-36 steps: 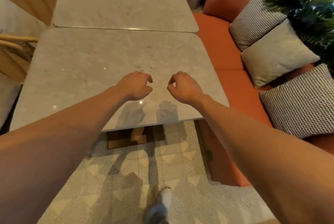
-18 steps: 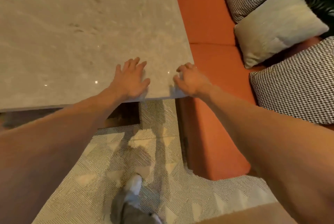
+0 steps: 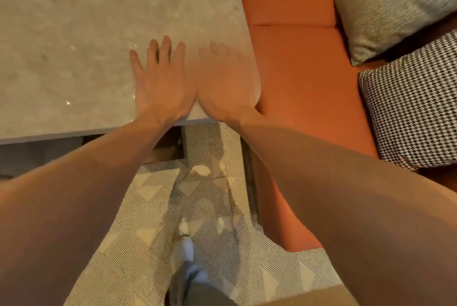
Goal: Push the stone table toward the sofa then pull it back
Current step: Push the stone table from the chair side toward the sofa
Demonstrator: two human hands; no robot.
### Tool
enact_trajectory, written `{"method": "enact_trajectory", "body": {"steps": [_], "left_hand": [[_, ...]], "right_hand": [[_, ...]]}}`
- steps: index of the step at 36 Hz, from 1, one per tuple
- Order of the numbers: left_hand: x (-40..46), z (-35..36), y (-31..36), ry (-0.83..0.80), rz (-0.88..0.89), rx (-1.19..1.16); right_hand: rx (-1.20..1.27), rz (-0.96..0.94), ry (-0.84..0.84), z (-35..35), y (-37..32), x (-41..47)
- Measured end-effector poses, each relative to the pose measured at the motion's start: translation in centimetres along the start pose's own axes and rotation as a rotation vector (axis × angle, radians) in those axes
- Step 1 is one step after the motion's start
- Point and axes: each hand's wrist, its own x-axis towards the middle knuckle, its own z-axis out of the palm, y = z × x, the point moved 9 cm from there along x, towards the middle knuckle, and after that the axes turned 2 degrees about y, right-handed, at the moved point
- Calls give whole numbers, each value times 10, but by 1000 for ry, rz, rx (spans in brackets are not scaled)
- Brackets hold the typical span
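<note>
Left hand [image 3: 162, 83] and right hand [image 3: 226, 81] flat on stone table [image 3: 74, 34] near right corner, fingers spread, right blurred. Table edge seemingly touching sofa [image 3: 296, 58]. Risk: palms slipping on smooth surface, fingers pinched against sofa.

Left hand [image 3: 160, 85] and right hand [image 3: 226, 83] flat, side by side, on stone table [image 3: 74, 34] near corner; sofa [image 3: 296, 58] right of table; cushions [image 3: 395, 9] on sofa; rug [image 3: 210, 207] below.
</note>
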Motion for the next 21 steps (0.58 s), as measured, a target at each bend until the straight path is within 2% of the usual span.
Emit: {"method": "enact_trajectory", "body": {"steps": [21], "left_hand": [[-4, -6, 4, 37, 11, 30]], "right_hand": [[12, -6, 82, -1, -2, -2]]}}
